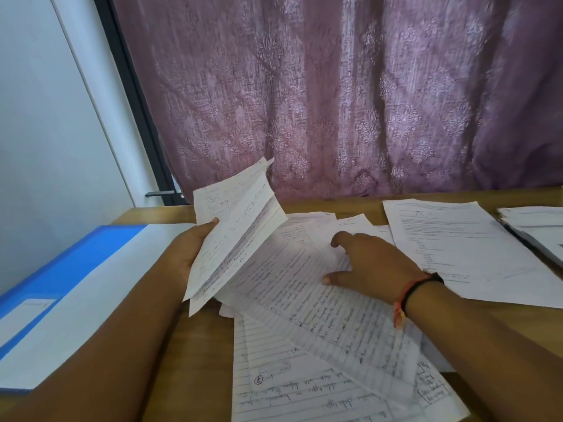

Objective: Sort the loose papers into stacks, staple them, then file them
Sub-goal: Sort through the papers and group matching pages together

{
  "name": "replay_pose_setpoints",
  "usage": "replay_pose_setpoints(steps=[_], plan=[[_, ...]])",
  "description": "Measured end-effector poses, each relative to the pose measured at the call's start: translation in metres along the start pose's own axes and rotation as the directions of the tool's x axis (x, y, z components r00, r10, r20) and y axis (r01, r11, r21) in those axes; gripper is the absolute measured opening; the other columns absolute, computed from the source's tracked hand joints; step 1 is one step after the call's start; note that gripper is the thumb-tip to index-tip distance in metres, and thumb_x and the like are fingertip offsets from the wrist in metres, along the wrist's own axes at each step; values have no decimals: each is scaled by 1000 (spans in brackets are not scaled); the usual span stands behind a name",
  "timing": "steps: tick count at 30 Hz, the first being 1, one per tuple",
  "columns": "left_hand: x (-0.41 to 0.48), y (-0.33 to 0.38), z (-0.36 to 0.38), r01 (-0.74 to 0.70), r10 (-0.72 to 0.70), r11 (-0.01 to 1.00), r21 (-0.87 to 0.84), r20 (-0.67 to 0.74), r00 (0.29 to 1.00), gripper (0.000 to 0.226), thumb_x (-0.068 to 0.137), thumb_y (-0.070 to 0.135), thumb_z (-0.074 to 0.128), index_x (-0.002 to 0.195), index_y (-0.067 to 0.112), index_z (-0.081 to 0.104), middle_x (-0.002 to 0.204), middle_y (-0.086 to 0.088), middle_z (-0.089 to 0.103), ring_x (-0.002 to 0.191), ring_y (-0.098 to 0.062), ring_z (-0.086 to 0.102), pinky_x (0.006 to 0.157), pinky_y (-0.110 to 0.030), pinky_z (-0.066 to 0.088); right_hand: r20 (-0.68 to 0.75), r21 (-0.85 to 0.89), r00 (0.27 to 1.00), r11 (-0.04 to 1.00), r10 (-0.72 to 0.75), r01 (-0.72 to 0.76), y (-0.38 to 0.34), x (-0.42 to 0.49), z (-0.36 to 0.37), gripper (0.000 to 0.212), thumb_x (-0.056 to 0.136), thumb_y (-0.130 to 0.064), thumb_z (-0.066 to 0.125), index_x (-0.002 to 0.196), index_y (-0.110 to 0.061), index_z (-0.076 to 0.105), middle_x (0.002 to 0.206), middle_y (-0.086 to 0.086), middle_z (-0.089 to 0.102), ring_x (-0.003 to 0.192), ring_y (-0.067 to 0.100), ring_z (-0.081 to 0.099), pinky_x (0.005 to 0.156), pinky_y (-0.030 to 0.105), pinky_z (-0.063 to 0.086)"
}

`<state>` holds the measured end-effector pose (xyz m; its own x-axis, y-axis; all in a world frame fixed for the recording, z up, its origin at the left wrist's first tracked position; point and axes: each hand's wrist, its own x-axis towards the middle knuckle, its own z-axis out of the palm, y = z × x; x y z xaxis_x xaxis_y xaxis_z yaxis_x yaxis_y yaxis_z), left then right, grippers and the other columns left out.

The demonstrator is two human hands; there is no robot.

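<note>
My left hand [190, 251] holds a small bundle of handwritten lined sheets [234, 229], lifted and tilted above the desk. My right hand [371, 263] lies flat, fingers spread, on a loose heap of handwritten papers [320, 330] spread over the middle of the wooden desk [195, 345]. A thread band and a dark band circle the right wrist. A stack of printed sheets [463, 248] rests to the right of the heap.
A blue and white file folder [70, 287] lies at the left of the desk. Another stack of printed pages with a dark edge [539, 229] sits at the far right. A purple patterned curtain [335, 102] hangs behind the desk.
</note>
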<state>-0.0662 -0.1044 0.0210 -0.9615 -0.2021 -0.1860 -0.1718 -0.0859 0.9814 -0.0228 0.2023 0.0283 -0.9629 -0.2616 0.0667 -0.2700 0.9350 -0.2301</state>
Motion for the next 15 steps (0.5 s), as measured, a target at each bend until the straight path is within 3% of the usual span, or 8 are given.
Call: replay_pose_setpoints(steps=[4,7,9,12,15], plan=[[-2,1,0,13,-11,999,-52,34,999,55,95,44,61,135,6,59,97,-7,70,64,-16,73,54,-29,61,-51,74,994,993,94,-90,5,0,-2,45,92,-47,65,129,-25,53,123,3,64,110,25,60,85,32,49],[-11,3,3,24,-8,989,-147,105,994,35,96,35,65,125,16,67,102,-12,76,73,-21,76,57,-35,62,-238,285,951,950,200,-128,16,2,-7,27,98,-39,58,117,-20,62,103,3,67,102,29,63,79,34,49],[-15,3,5,48,-13,972,-230,149,989,28,95,29,68,122,19,67,112,-13,76,92,-29,76,71,-44,63,-325,489,906,868,270,-83,23,6,-8,21,100,-35,55,114,-22,64,97,0,67,93,23,64,71,30,44],[-18,3,9,26,27,957,-290,178,984,34,94,27,70,127,21,65,120,-14,73,110,-37,70,99,-57,52,-326,686,891,728,315,-7,26,9,-9,23,102,-32,51,114,-18,66,101,1,71,93,20,65,76,31,50],[-21,1,11,-9,81,943,-333,202,976,34,95,26,69,129,23,65,122,-14,72,114,-38,68,105,-62,46,-261,815,907,579,330,24,23,7,-10,26,103,-32,49,100,-15,68,80,11,71,69,32,66,57,33,50]])
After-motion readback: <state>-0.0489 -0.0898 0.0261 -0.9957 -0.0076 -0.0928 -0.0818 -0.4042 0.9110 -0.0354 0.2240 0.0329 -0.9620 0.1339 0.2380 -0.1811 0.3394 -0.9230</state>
